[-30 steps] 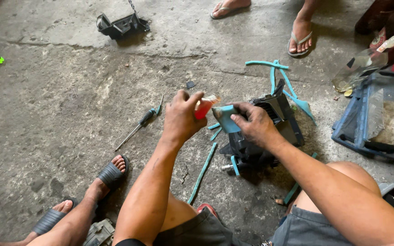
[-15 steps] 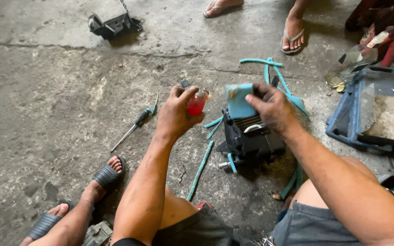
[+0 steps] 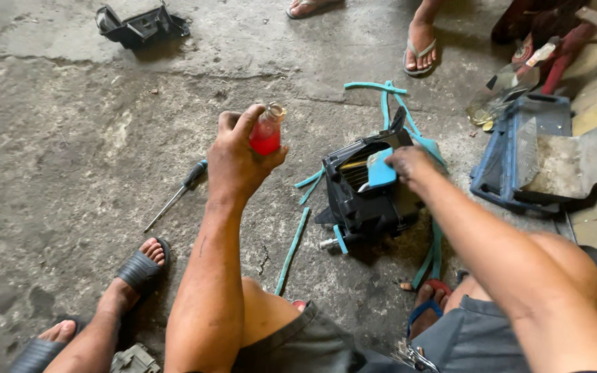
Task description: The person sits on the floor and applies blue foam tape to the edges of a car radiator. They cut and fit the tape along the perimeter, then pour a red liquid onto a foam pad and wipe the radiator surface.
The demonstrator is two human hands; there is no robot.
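My left hand [image 3: 238,160] is closed around a small clear bottle [image 3: 266,130] of red liquid, held upright above the concrete floor. My right hand [image 3: 409,164] pinches a light blue flat piece [image 3: 381,170] against the top of a black plastic housing [image 3: 367,197] that stands on the floor between my knees. Teal strips [image 3: 385,97] hang from and lie around the housing.
A screwdriver [image 3: 174,195] lies on the floor left of my left arm. A black part [image 3: 139,26] sits at the top left. A blue frame with a grey metal plate [image 3: 557,157] lies at the right. Another person's sandalled feet [image 3: 419,43] stand at the top.
My left hand has lifted the red bottle up and away from the housing. My right hand stays on the blue piece at the housing's top.
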